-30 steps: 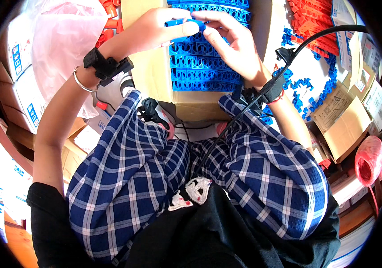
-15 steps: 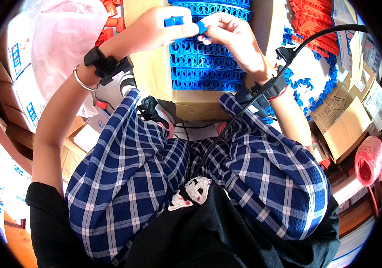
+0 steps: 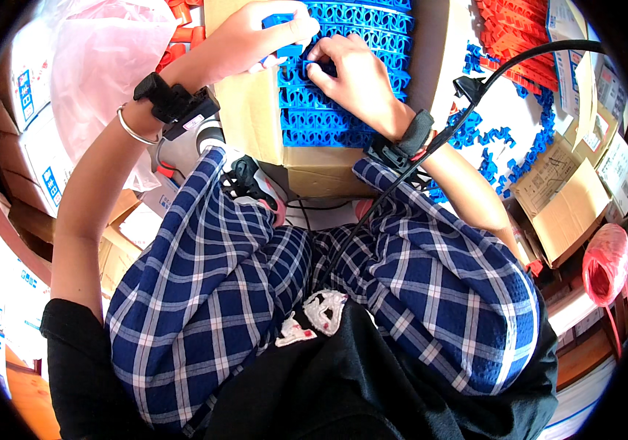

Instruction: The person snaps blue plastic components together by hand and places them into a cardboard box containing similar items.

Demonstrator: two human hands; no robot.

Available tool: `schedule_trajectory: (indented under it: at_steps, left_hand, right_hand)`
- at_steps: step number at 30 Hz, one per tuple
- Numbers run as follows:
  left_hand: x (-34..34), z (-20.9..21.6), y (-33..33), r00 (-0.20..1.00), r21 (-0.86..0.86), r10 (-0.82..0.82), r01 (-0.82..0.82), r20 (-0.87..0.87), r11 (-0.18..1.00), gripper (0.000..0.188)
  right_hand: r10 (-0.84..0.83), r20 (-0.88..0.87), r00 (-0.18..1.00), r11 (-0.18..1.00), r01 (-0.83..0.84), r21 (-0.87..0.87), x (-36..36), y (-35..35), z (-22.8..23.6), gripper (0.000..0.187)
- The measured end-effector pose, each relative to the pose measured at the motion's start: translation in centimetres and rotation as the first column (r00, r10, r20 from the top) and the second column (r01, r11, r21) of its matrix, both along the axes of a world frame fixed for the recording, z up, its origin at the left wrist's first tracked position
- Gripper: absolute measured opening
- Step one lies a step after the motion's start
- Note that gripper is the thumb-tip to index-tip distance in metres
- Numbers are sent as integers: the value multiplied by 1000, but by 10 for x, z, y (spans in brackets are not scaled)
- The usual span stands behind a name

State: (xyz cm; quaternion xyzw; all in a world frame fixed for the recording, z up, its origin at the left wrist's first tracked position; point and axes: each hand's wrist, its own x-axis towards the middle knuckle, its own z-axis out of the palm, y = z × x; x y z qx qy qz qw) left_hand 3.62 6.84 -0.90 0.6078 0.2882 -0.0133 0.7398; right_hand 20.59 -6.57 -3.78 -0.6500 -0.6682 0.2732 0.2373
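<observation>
My left hand (image 3: 274,37) is closed around a blue plastic piece (image 3: 277,20); its blue shows above and below my fingers, and its exact kind is unclear. Just to the right, my right hand (image 3: 358,77) has its fingers curled, thumb toward the forefinger. Whatever lies at those fingertips, if anything, blends into the blue behind. Both hands are over a cardboard box (image 3: 321,180) filled with rows of blue plastic pieces (image 3: 329,138) that have round openings. My hands cover part of the upper rows.
Red cylindrical pieces (image 3: 174,55) lie beside a pale pink plastic bag (image 3: 101,81) on the left. At right are a red pile of pieces (image 3: 516,37), scattered blue pieces (image 3: 501,136) and an opened carton (image 3: 567,213). A black cable (image 3: 505,73) crosses near my right wrist.
My right hand has moved down and away from the left, off the blue piece between them, and now sits lower over the rows. My left hand has shifted slightly up.
</observation>
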Motion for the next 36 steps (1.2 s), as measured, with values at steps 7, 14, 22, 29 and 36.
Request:
schedule_trajectory:
  at_steps: [7,14,22,29,36]
  left_hand:
    - [1,2,-1,1000,-3,-8,8,-3,1000,30]
    - [0,1,0,1000,11,-29,29,-3,1000,30]
    - [2,7,2,999,19,-43,43,-11,999,30]
    - [4,10,-2,1000,27,-14,14,-11,1000,31]
    - [3,4,2,998,0,-58,58,-8,998,31]
  right_hand:
    - [50,97,994,993,-59,98,1,-2,-2,10]
    - [107,176,979,980,-134,149,2,-1,-3,8]
    - [119,223,967,978,-153,142,5,0,5,8]
    - [147,222,964,973,-181,144,8,2,4,9]
    - [132,250,959,971,-176,163,7,0,3,8]
